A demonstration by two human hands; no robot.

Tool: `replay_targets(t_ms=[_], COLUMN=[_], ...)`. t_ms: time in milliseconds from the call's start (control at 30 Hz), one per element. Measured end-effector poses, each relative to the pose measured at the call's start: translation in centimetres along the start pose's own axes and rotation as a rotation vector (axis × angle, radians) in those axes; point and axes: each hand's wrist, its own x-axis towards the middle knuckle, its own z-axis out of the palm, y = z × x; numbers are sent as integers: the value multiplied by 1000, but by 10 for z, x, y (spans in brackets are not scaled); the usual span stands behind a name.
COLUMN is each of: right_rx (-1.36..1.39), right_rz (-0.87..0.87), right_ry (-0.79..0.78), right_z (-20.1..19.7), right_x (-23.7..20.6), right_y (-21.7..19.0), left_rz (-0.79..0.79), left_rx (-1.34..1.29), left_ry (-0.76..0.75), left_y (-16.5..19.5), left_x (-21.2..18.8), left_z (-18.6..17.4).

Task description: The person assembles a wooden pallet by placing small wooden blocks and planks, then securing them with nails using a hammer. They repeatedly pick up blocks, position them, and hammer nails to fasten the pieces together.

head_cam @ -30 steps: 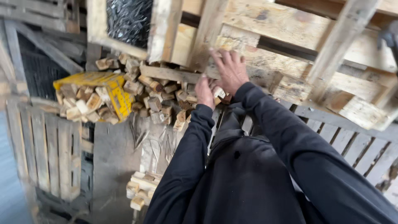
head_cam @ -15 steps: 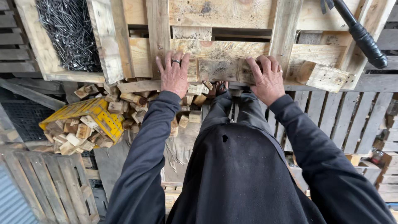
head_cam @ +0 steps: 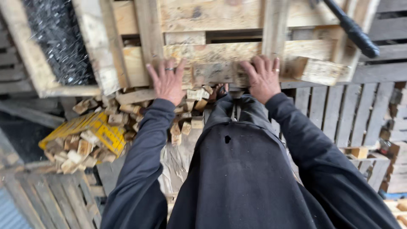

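Observation:
Both hands press flat on the near edge board of a weathered wooden pallet (head_cam: pixel 212 55) in front of me. My left hand (head_cam: pixel 166 80) wears a ring and lies with fingers spread on the board's left part. My right hand (head_cam: pixel 263 77), also ringed, rests on the right part, next to a wooden block (head_cam: pixel 316 70) of the pallet. Neither hand wraps around anything. Dark sleeves and a dark jacket fill the lower view.
A heap of small cut wood blocks (head_cam: pixel 127 114) lies below the pallet, with a yellow crate (head_cam: pixel 91 131) spilling blocks at left. A black-handled tool (head_cam: pixel 352 29) leans at upper right. Black wire mesh (head_cam: pixel 59 42) sits upper left. Other pallets (head_cam: pixel 339 110) stand right and lower left.
The hands have come apart from a raised, close-together position and settled flat on the pallet's edge board. The view has swung to face the pallet squarely.

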Motion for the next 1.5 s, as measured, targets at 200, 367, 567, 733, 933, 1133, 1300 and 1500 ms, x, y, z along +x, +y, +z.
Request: replay_targets(t_ms=[200,367,567,733,933,1133,1300,1500], right_rx=[355,805,932,1139,1252,1385,1296,1791], right_rz=[51,411,808,878,910,897,851,1339], right_ry=[72,-286,3,275,291,200,174,-76], right_z=[-23,5,5,2,20,68,117,175], right_x=[-79,-148,-192,-213,-226,-231,-236,-176], right_y=[-17,-18,52,101,211,407,516,548], left_rz=[242,345,345,576,885,664,18,-667], left_rx=[-313,-197,-191,-558,-798,-959,-1071,-723], left_ry=[159,173,129,405,403,251,-198,-5], left_y=[99,190,206,275,435,626,752,735], left_x=[-17,16,-3,-26,27,114,205,345], left_z=[-5,33,22,-12,-71,-19,141,264])
